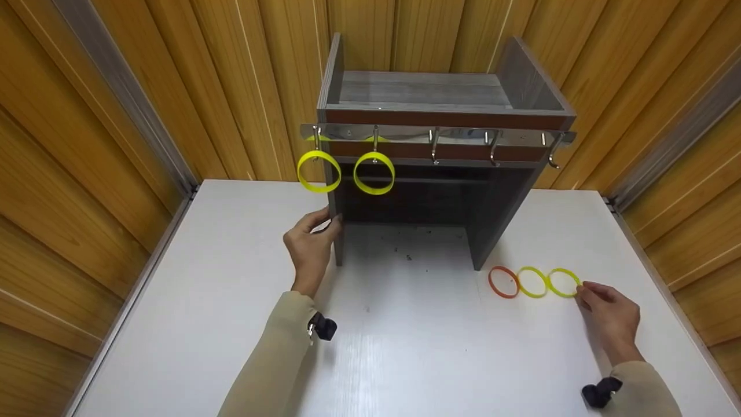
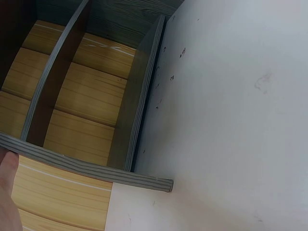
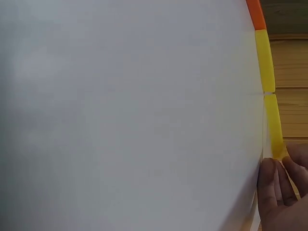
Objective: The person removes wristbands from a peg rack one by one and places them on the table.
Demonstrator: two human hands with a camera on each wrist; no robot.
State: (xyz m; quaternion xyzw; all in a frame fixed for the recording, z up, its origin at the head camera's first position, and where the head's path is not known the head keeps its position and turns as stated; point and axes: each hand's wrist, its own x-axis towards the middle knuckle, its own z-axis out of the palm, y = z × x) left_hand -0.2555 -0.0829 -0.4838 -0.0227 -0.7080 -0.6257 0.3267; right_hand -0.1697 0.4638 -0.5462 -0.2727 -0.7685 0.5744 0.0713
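My left hand (image 1: 310, 246) grips the front edge of the left side panel of a grey wooden shelf (image 1: 495, 223), thumb in front and fingers behind; in the left wrist view only part of the hand (image 2: 8, 192) shows at the panel. On the white table at the right, my right hand (image 1: 611, 315) pinches the outer side of a yellow ring (image 3: 274, 122) between thumb and fingers. Left of that ring come another yellow ring (image 3: 265, 60) and an orange-red ring (image 3: 256, 14), in a row. Two yellow rings hang from the rail's two leftmost hooks: one (image 1: 319, 190), another (image 1: 374, 191).
A shiny metal rail (image 1: 405, 134) crosses the shelf's front, with three bare hooks on its right half. Wood-look panelled walls (image 1: 116, 116) enclose the white table (image 1: 405, 359) at the back and sides. Small dark specks dot the tabletop under the shelf.
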